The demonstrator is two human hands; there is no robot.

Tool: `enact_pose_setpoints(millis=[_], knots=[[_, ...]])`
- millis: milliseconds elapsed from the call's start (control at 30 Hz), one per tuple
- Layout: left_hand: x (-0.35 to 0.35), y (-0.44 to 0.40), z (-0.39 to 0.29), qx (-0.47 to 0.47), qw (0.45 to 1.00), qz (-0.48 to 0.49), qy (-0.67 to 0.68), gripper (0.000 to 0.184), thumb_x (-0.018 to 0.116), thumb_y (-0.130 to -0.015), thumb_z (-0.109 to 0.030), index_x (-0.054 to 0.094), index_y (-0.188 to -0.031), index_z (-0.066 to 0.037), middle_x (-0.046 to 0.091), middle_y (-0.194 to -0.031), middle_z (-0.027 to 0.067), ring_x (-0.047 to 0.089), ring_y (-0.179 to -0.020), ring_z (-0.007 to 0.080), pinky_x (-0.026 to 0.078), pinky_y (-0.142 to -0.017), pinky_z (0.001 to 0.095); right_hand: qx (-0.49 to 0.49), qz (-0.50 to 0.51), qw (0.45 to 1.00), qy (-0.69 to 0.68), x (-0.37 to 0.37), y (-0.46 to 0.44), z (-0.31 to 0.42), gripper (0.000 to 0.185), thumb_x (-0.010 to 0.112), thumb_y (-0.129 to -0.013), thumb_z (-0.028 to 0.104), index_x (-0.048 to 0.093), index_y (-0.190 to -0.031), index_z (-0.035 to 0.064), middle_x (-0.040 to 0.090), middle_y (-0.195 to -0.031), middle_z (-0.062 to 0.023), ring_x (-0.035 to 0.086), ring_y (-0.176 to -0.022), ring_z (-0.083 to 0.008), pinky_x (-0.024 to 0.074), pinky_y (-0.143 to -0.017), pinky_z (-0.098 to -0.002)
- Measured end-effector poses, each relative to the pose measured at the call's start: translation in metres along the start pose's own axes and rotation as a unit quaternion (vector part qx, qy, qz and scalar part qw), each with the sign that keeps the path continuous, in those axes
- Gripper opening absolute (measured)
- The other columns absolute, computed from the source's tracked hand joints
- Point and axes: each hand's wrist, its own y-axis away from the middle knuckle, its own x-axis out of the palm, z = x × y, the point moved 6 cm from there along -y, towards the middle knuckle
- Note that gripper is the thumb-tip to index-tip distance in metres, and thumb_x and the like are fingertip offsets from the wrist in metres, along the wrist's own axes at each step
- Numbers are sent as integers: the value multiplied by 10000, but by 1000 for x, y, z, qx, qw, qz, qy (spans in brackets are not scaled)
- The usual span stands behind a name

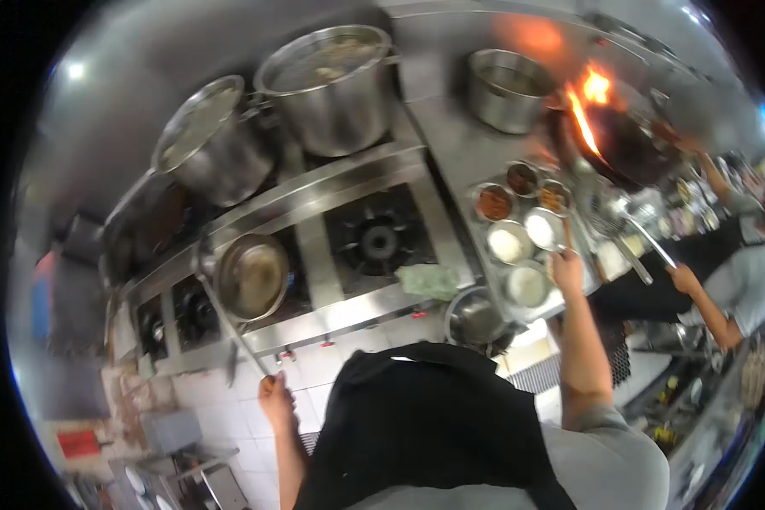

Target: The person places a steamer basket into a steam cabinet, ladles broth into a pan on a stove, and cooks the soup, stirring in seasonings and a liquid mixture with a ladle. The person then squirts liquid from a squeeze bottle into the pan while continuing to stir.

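Observation:
My left hand [278,404] is closed around the end of a long-handled metal ladle [234,333]. The ladle's head is beside the left rim of a round metal pan [252,279] on the stove, which has a little cloudy liquid in it. On the right, my right hand [567,270] reaches over the seasoning containers with its fingers closed. It is at the near edge of a round container of white powder [543,228]; what the fingers grip is too small to make out. Around it stand another white-filled container [509,242] and a red sauce container [493,202].
Two large stockpots [327,98] stand at the back left. A bare burner [378,241] and a green cloth [429,281] are in the middle. At right, a co-worker's hand [682,278] holds a long utensil near a flaming wok [625,144]. A metal pot [510,93] stands behind.

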Motion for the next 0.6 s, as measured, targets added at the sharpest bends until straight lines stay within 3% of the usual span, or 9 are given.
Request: enact_pose_setpoints(millis=[33, 67, 100, 133, 167, 433, 500, 567, 600], knots=[[0, 8, -5, 1, 1000, 9, -16, 257, 672, -951, -201, 469, -801, -154, 391, -525, -68, 347, -385, 44, 243, -331, 238, -10, 14, 1000, 25, 7, -6, -21, 278, 660, -881, 243, 635, -843, -31, 652, -775, -225, 619, -721, -384, 474, -673, -459], [-3, 11, -4, 12, 999, 40, -7, 172, 663, -956, -203, 533, -880, -121, 402, -529, -61, 361, -384, 49, 257, -335, 237, -104, -35, 993, 40, 1, 6, -8, 250, 628, -916, 226, 643, -888, -22, 654, -797, -214, 624, -733, -378, 482, -685, -440], [-2, 18, -7, 20, 999, 35, -19, 171, 660, -958, -196, 579, -1042, -71, 416, -540, -52, 377, -384, 58, 275, -341, 236, -166, -37, 983, 67, -6, 22, 11, 210, 601, -944, 197, 656, -948, -5, 669, -846, -213, 643, -774, -378, 498, -721, -418], [-6, 19, -6, 31, 997, 67, -14, 290, 661, -953, -184, 565, -1186, -40, 442, -558, -36, 386, -383, 69, 295, -347, 239, -108, 18, 993, 46, -13, 37, 25, 181, 603, -951, 177, 661, -986, 9, 681, -877, -215, 659, -808, -373, 509, -752, -410], [-5, 29, -17, 27, 996, 88, -15, 299, 651, -943, -144, 557, -1206, -36, 469, -578, -22, 398, -389, 75, 306, -349, 244, -74, 65, 995, 22, -23, 52, 44, 256, 580, -975, 287, 656, -1011, 45, 677, -992, -245, 651, -956, -436, 507, -837, -486], [19, 66, -91, -1, 952, 304, -28, 312, 636, -869, -90, 564, -1153, 20, 511, -615, -4, 457, -473, 72, 328, -425, 209, -53, -34, 995, 72, -43, 84, 33, 230, 565, -987, 259, 649, -1027, 49, 676, -956, -223, 637, -939, -440, 503, -817, -485], [34, 73, -112, -6, 943, 330, -43, 370, 648, -835, -101, 570, -1172, 32, 522, -619, -1, 459, -479, 71, 311, -435, 202, -25, -59, 996, 68, -25, 88, 4, 245, 550, -999, 244, 641, -1015, 17, 685, -875, -207, 680, -818, -374, 527, -753, -451], [59, 87, -127, -28, 907, 413, -82, 445, 684, -821, -137, 572, -1210, 48, 536, -627, 4, 460, -485, 72, 325, -445, 209, 170, -54, 967, -182, -13, 87, -37, 259, 517, -1015, 209, 634, -1010, -22, 671, -779, -157, 679, -674, -250, 546, -642, -390], [71, 93, -133, -36, 893, 439, -91, 500, 712, -810, -166, 576, -1243, 44, 545, -635, 7, 472, -490, 77, 341, -458, 212, 174, -84, 957, -216, -15, 89, -40, 271, 500, -1020, 187, 629, -1002, -52, 642, -726, -105, 637, -596, -154, 536, -540, -325]])
